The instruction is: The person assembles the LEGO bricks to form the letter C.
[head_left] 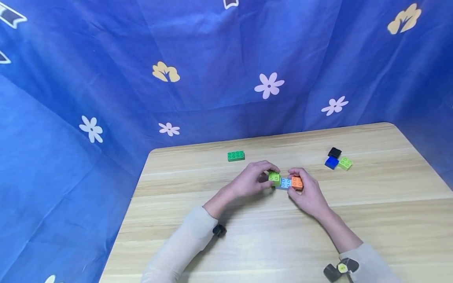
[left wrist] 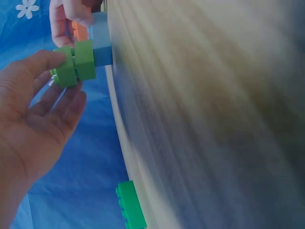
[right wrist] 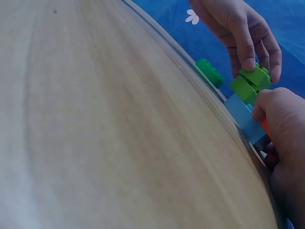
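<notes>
On the wooden table a light blue brick (head_left: pixel 286 183) lies lengthwise between the two hands. My left hand (head_left: pixel 249 181) pinches a light green brick (left wrist: pixel 66 69) between thumb and fingers. Directly beneath it, a second light green brick (left wrist: pixel 85 59) sits on the left end of the light blue one. A thin gap shows between the two green bricks, so whether they are joined I cannot tell. With thumb and fingers, my right hand (head_left: pixel 310 196) grips the right end of the stack, around an orange brick (head_left: pixel 297 183) on top of the light blue one.
A long green brick (head_left: pixel 236 156) lies behind the left hand. To the right rear, a black brick (head_left: pixel 334 152), a dark blue brick (head_left: pixel 332 162) and another light green brick (head_left: pixel 345 163) sit close together. A blue patterned cloth (head_left: pixel 219 102) hangs behind the table.
</notes>
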Demonstrator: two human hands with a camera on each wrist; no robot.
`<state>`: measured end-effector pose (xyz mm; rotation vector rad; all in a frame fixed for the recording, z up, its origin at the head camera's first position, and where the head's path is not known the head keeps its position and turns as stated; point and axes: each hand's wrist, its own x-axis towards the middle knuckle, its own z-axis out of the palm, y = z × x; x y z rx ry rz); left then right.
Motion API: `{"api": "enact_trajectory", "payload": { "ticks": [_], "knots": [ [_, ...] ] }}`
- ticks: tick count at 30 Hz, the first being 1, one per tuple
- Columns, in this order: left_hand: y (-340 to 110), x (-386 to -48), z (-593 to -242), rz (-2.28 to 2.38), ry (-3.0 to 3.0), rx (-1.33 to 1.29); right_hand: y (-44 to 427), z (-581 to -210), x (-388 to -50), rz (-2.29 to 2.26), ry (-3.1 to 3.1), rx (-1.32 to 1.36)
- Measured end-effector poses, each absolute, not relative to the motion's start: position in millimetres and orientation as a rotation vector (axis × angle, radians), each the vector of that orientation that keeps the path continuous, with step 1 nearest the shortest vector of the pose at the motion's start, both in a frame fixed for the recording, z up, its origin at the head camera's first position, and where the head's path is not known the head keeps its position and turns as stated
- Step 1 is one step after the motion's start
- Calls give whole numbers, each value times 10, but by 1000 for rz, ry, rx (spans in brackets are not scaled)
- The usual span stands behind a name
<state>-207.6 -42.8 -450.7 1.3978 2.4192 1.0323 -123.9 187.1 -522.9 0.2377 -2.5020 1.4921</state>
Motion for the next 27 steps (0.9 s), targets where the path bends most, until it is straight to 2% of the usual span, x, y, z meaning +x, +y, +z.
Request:
{"api": "enact_trajectory", "payload": {
  "ticks": [27],
  "knots": [
    [-344,-2078,-4477,895,2556,1435,1860,-5205,-1240,1448,-2517,247]
  ]
}}
